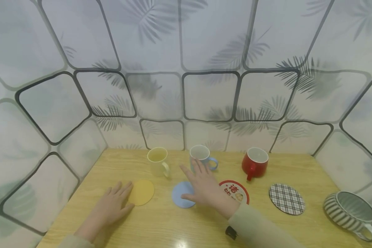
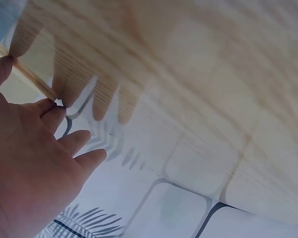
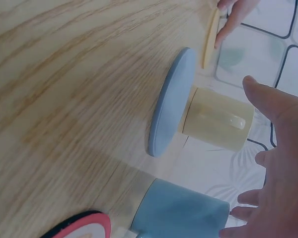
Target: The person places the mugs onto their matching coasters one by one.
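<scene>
My left hand [image 1: 111, 203] lies low over the table at the left, fingers spread. Its thumb and index finger touch the left edge of a round yellow coaster [image 1: 142, 193]. A pale yellow mug [image 1: 156, 168] stands upright behind that coaster. My right hand [image 1: 204, 186] reaches forward with its fingers extended and holds nothing. It overlaps the right part of a round blue coaster [image 1: 180, 195] in the head view. Its fingertips come close to a blue mug [image 3: 184, 210], whose front they partly hide in the head view.
A red-rimmed coaster [image 1: 242, 193] with printed characters lies partly behind my right wrist. Farther right are a red mug [image 1: 253, 168], a checked coaster [image 1: 286, 199] and a striped cup [image 1: 344, 214] near the right edge. Patterned walls [image 1: 161, 103] enclose the wooden table [image 1: 155, 227].
</scene>
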`<state>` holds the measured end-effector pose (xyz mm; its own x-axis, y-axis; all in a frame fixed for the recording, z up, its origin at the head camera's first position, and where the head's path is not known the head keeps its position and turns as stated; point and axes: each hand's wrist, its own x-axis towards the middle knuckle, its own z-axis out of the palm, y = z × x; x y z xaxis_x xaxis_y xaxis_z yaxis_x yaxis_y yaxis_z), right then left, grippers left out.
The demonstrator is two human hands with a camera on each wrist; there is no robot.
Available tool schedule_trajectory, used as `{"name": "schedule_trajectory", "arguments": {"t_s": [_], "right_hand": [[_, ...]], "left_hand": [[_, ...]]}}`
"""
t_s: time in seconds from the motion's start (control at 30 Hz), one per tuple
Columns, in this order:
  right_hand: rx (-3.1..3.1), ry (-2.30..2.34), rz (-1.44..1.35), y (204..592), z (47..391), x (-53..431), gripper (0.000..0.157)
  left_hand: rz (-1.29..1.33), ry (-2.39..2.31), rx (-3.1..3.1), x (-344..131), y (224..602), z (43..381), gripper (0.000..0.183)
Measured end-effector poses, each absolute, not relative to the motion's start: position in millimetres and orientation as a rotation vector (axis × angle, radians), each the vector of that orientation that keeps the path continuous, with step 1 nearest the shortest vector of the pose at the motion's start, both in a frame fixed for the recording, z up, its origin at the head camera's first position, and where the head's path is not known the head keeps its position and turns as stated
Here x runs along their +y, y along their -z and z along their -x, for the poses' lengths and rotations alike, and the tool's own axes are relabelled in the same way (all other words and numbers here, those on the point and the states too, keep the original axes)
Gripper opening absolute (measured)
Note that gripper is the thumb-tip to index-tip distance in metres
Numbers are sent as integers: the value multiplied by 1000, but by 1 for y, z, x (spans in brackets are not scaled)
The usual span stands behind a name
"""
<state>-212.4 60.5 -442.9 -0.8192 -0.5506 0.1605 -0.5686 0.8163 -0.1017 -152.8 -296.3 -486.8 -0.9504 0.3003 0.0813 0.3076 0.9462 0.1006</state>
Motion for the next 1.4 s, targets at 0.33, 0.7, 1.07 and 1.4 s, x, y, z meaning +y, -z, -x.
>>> {"name": "schedule_trajectory", "arguments": {"t_s": [0.33,0.7,1.07,1.4], "right_hand": [[-2866,-268,-911,444,216,51,105],[-2854,-346,-909,448,220,43,98],[-2852,-430,-909,452,227,32,91],[-2882,-496,-908,450,233,22,88]], "left_hand": [[482,169,-3030,-296,486,152,73],[481,152,-3028,-294,485,151,72],[484,166,-3021,-293,483,150,71],[464,181,-3059,-294,484,151,72]]}}
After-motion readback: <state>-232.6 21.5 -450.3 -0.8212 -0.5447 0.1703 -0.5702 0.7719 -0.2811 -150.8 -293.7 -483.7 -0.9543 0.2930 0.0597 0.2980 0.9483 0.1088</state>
